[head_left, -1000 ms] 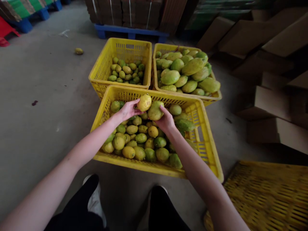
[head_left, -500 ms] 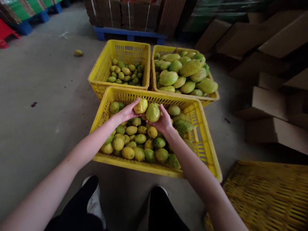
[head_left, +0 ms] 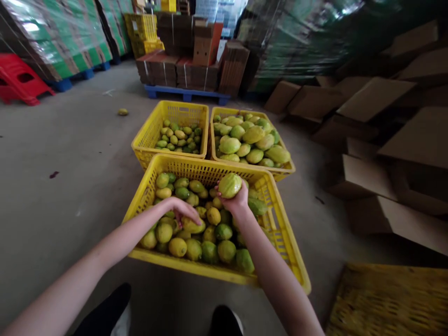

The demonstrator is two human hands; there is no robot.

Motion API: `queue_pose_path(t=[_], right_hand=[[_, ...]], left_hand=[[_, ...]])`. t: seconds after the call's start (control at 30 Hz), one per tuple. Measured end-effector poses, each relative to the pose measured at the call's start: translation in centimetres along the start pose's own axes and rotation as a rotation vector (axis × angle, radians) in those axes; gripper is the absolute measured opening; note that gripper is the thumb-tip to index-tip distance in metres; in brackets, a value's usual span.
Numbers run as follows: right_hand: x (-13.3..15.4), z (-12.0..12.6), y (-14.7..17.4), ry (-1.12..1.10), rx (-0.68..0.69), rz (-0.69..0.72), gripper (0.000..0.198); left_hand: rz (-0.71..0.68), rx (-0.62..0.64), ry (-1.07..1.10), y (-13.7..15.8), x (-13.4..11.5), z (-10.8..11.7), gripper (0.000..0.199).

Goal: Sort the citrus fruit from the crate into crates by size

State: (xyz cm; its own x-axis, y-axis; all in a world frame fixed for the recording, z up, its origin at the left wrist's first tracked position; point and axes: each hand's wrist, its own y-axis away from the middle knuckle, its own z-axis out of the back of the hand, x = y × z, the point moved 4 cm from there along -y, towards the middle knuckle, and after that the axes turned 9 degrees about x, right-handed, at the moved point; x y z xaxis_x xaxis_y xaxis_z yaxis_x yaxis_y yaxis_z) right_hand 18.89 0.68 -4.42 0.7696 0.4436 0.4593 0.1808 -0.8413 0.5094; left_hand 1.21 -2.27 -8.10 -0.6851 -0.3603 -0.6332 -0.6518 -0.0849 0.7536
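In the head view my right hand [head_left: 237, 198] is wrapped round a green-yellow papaya [head_left: 230, 185], holding it above the far right part of the front yellow crate [head_left: 219, 274]. My left hand [head_left: 182, 209] reaches down into that crate. Its fingers are spread over a yellowish papaya [head_left: 193, 227], thumb and fingers apart; no closed grip shows. Several green and yellow papayas lie loose around it, such as a yellow one [head_left: 177, 247] near the front wall. The left palm and part of the fruit beneath are hidden.
Behind stand a yellow crate with small papayas [head_left: 137, 142] and another piled with larger papayas [head_left: 291, 166]. One papaya [head_left: 122, 112] lies on the floor. Cardboard boxes [head_left: 367, 168] lean at right, near a yellow crate [head_left: 388, 298]. A blue pallet [head_left: 187, 95] bears flattened cartons.
My left hand has left the yellow papaya it held beside my right and moved down and toward me into the crate. My right hand keeps its papaya. The camera has tilted up.
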Motion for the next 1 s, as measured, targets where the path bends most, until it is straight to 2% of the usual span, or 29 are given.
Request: queue_pose_path(t=[0.07, 0.13, 0.2, 0.3, 0.37, 0.4, 0.47, 0.53, 0.57, 0.63, 0.73, 0.87, 1.0], right_hand=[[0.1, -0.2, 0.3, 0.000, -0.009, -0.003, 0.039], [-0.2, -0.4, 0.6, 0.015, -0.024, -0.041, 0.039], [-0.8, -0.4, 0.7, 0.051, -0.050, -0.097, 0.039], [-1.4, -0.4, 0.6, 0.072, -0.058, -0.149, 0.038], [-1.6, -0.3, 0.4, 0.058, -0.058, -0.163, 0.038], [-1.6, -0.2, 0.3, 0.048, -0.059, -0.168, 0.038], [-1.7, 0.1, 0.1, 0.030, -0.053, -0.176, 0.038], [-1.7, 0.4, -0.2, 0.017, -0.040, -0.174, 0.038], [-1.6, 0.5, -0.3, 0.015, -0.037, -0.169, 0.037], [-1.7, 0.8, -0.5, 0.023, -0.042, -0.164, 0.036], [-1.9, 1.2, -0.7, 0.050, -0.059, -0.182, 0.036], [-2.6, 1.6, -1.2, 0.079, -0.023, -0.208, 0.032], [-2.4, 1.2, -1.1, 0.083, 0.011, -0.182, 0.029]], left_hand=[[0.090, 0.012, -0.060, -0.3, 0.6, -0.6, 0.024], [0.126, -0.079, -0.019, -0.4, 0.7, -0.3, 0.023], [0.104, -0.210, 0.103, 0.5, -0.3, 1.0, 0.023], [-0.035, -0.358, 0.270, 3.9, -3.6, 4.8, 0.023], [-0.206, -0.455, 0.327, 7.3, -6.6, 8.5, 0.025], [-0.306, -0.534, 0.358, 9.2, -8.0, 10.6, 0.028], [-0.507, -0.867, 0.454, 13.2, -9.5, 14.7, 0.035], [-0.529, -1.163, 0.404, 15.8, -9.2, 17.2, 0.029], [-0.498, -1.268, 0.335, 16.3, -8.6, 17.8, 0.026], [-0.359, -1.382, 0.134, 15.7, -6.6, 17.8, 0.025], [-0.117, -1.426, -0.274, 12.8, -3.0, 16.1, 0.038], [-0.051, -1.458, -0.821, 9.5, -0.4, 13.2, 0.059], [0.029, -1.461, -1.018, 8.5, 0.1, 12.2, 0.069]])
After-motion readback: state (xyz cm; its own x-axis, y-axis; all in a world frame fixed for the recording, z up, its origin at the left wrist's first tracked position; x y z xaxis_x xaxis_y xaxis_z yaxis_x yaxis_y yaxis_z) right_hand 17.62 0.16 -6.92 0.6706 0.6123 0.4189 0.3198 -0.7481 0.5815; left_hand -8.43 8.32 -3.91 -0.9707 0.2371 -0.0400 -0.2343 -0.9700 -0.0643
